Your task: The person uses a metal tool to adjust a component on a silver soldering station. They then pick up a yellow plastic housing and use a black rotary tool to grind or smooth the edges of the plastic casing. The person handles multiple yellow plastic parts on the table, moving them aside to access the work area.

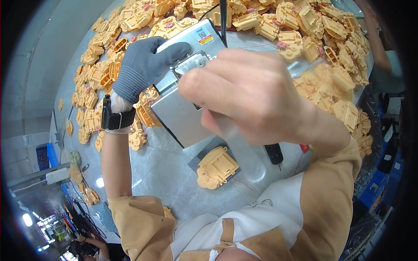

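Observation:
My left hand (146, 65), in a grey knit glove, grips the upper left edge of a flat silver metal box (180, 115) and holds it tilted above the table. My bare right hand (248, 93) is closed over the box's middle, its fingers curled by a small metal bracket (189, 65) on the box face. What the right fingers pinch is hidden. A black cable (223, 19) runs up from the box. One yellow-orange plastic housing (216, 167) lies on a grey pad just below the box.
Several yellow-orange plastic housings (313, 30) are heaped across the far and left parts of the grey table (170, 174). A black tool tip (274, 154) sticks out below my right wrist. Another person's arm (379, 43) reaches in at the far right.

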Motion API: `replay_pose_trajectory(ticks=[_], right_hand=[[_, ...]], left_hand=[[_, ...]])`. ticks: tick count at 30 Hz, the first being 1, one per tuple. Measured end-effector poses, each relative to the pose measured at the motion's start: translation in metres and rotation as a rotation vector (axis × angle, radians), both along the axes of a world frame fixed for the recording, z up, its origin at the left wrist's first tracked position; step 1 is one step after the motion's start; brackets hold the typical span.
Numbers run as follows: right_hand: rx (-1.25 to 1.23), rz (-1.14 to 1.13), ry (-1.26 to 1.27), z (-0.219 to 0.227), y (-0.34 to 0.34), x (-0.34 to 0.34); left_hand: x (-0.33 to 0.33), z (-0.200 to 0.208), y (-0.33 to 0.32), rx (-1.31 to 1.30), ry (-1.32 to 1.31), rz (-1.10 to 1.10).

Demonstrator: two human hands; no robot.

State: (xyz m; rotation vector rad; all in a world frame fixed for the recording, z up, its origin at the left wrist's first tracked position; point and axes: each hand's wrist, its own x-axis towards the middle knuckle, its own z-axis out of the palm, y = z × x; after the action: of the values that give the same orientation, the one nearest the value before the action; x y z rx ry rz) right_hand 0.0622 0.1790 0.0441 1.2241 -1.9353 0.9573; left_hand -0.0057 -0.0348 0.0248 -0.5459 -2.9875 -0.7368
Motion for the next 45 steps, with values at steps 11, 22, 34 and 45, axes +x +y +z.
replay_pose_trajectory(ticks=[11, 22, 34, 45], right_hand=[[-0.016, -0.023, 0.093, -0.008, -0.003, 0.002], [-0.193, -0.123, 0.386, -0.032, -0.002, 0.001], [-0.172, 0.049, -0.193, 0.007, 0.031, 0.009], [-0.135, 0.035, -0.216, 0.008, 0.020, 0.011]], left_hand=[[0.001, 0.003, 0.001, -0.038, -0.041, 0.045], [0.004, 0.009, 0.005, -0.133, -0.059, 0.019], [0.010, 0.015, 0.014, -0.007, -0.114, 0.101], [0.011, 0.012, 0.013, 0.072, -0.047, 0.064]])
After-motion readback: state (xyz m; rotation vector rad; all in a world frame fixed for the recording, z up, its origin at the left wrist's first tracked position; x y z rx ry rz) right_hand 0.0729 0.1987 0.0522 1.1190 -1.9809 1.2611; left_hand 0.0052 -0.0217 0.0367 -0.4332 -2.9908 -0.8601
